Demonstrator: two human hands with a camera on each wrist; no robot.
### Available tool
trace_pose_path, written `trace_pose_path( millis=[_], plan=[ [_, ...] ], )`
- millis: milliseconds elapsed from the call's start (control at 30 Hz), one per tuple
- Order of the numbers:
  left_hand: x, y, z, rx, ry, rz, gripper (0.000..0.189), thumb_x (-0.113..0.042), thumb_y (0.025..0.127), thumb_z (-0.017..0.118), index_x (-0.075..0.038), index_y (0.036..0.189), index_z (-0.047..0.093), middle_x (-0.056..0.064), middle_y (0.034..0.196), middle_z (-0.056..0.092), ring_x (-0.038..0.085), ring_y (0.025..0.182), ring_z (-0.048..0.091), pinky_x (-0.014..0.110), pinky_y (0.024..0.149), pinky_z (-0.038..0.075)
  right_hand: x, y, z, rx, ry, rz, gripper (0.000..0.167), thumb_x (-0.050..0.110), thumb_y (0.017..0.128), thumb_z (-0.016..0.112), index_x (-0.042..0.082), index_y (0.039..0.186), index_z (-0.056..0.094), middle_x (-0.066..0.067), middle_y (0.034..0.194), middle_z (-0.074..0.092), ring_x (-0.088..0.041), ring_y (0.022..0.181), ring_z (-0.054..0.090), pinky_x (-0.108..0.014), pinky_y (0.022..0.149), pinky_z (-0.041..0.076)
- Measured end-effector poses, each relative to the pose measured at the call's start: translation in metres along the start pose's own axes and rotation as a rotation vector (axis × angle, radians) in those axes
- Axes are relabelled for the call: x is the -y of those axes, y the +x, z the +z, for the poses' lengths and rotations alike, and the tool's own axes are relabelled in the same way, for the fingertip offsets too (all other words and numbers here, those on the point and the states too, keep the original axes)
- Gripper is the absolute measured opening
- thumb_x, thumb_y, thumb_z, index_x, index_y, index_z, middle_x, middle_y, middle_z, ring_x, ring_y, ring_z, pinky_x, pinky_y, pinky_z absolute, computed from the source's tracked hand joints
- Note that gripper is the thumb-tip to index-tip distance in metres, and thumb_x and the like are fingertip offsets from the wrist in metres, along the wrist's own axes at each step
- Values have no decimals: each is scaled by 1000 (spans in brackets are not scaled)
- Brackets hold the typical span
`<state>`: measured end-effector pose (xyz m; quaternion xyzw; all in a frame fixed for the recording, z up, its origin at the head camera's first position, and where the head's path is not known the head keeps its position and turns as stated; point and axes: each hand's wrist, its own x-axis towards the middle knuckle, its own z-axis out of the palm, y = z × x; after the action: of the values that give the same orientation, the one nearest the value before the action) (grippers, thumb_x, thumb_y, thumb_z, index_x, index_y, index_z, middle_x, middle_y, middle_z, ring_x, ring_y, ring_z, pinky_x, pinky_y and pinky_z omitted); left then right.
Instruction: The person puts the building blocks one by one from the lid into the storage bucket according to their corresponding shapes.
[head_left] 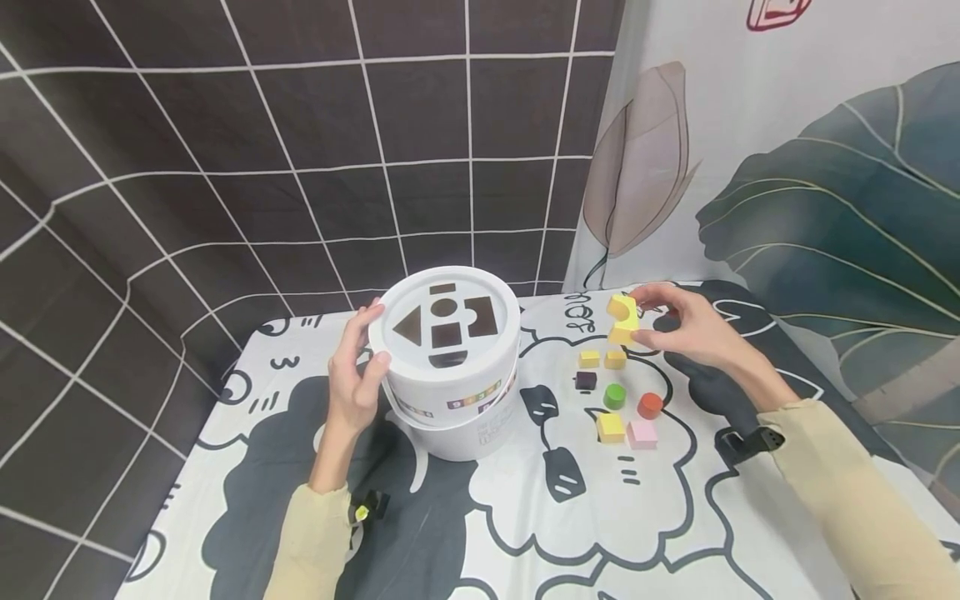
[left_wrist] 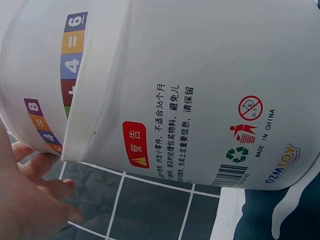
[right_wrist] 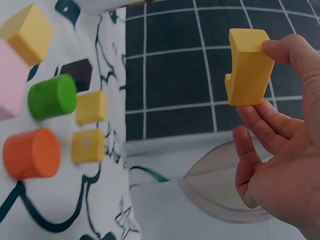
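My left hand (head_left: pixel 354 375) rests against the left side of a white bucket's lid (head_left: pixel 386 333), thumb and fingers spread along the rim. Shaped holes are cut in this lid: a triangle, a circle, a notched shape and several others. Below it stands the white bucket (left_wrist: pixel 200 65) with printed labels. To the right, my right hand (head_left: pixel 682 325) pinches a yellow notched block (head_left: pixel 621 319) between thumb and fingers, held up above the cloth. In the right wrist view the yellow block (right_wrist: pixel 251 70) is seen from its side, thumb on top and fingers beneath.
Near the right hand lie two small yellow blocks (head_left: pixel 602 359), a dark block (head_left: pixel 586 381), a green cylinder (head_left: pixel 614 396), an orange-red cylinder (head_left: pixel 650 406), a yellow cube (head_left: pixel 611 428) and a pink block (head_left: pixel 642 434). A patterned cloth (head_left: pixel 525 517) covers the table; a dark gridded curtain (head_left: pixel 300 200) hangs behind.
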<state>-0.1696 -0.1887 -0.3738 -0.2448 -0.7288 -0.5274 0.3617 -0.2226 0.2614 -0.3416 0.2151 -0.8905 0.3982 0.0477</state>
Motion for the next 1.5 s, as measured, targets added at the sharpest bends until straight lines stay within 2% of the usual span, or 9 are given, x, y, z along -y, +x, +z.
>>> trace_pose_path(
  millis=[500,900,1067,1300,1500],
  plan=[
    [0,-1,1,0,0,-17,58,-16,79,52,9,131,56,25,137,56,35,135,47,43,116,30,45,21,-5,-23,-6,-124,51,14,81,76,4,129,60,-10,116,63,-12,107,49,-37,83,35],
    [-1,-1,1,5,7,-21,58,-16,79,52,8,132,56,24,138,56,36,136,45,42,115,31,78,41,9,13,28,-249,51,14,78,79,5,125,62,-7,114,65,-16,106,52,-41,86,37],
    [-1,-1,1,7,11,-21,59,-17,80,52,8,133,56,24,138,55,36,136,45,42,116,30,89,49,17,42,52,-273,51,15,78,79,4,126,62,-7,115,65,-19,107,53,-42,87,38],
    [-1,-1,0,7,8,-23,58,-17,80,52,8,133,56,24,139,55,36,137,44,41,115,32,100,59,27,88,70,-267,54,16,78,79,6,128,61,-6,120,65,-21,113,52,-44,89,38],
    [-1,-1,0,2,-1,-22,58,-17,80,52,8,132,56,24,138,55,36,137,44,42,115,31,111,69,35,119,97,-306,55,16,78,80,5,128,61,-6,122,64,-21,114,52,-44,91,38]
  ],
)
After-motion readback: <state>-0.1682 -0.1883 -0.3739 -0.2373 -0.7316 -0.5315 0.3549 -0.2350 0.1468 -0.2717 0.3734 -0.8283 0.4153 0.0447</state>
